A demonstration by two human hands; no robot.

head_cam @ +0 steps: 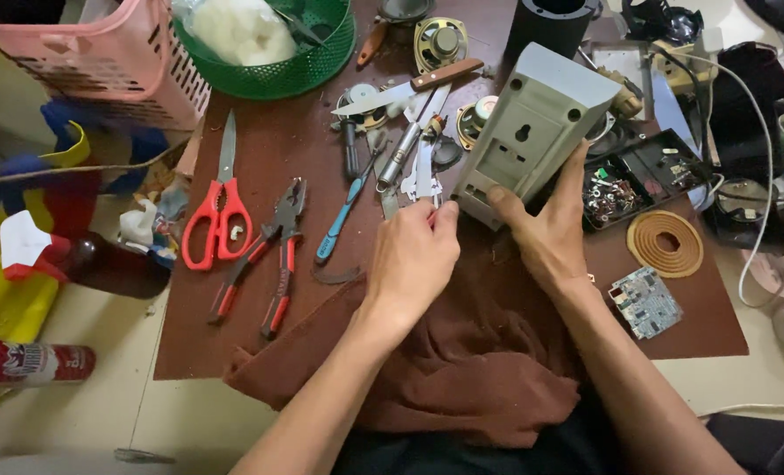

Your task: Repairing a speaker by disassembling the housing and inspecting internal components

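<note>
1. Head view: your right hand (546, 233) grips the grey box (532, 132), a smooth plastic casing with a keyhole slot and round recesses in its back. The thumb presses on the near corner and the fingers wrap the right side. The box stands tilted on the brown board (233, 325), right of centre and just far of your hands.
2. Your left hand (412, 259) is curled into a loose fist with the fingertips pressed together at the box's near left corner. Whether they pinch anything, you cannot tell.
3. A soft, rumpled brown cloth (462, 369) lies under both wrists, draped over the board's near edge.
4. Left of your hands lie red-handled scissors (218, 211), red-handled pliers (273, 255) and a blue-handled tool (343, 215), all slim metal.
5. Farther off, a wood-handled knife (409, 88) rests across a heap of small metal tools.
6. To the right sit a flat coil ring (665, 244), ridged and tan, a small circuit board (645, 302) and a black tray (647, 176) of small parts.
7. At far left stand a green mesh basket (277, 66) and a pink slotted basket (93, 62).
</note>
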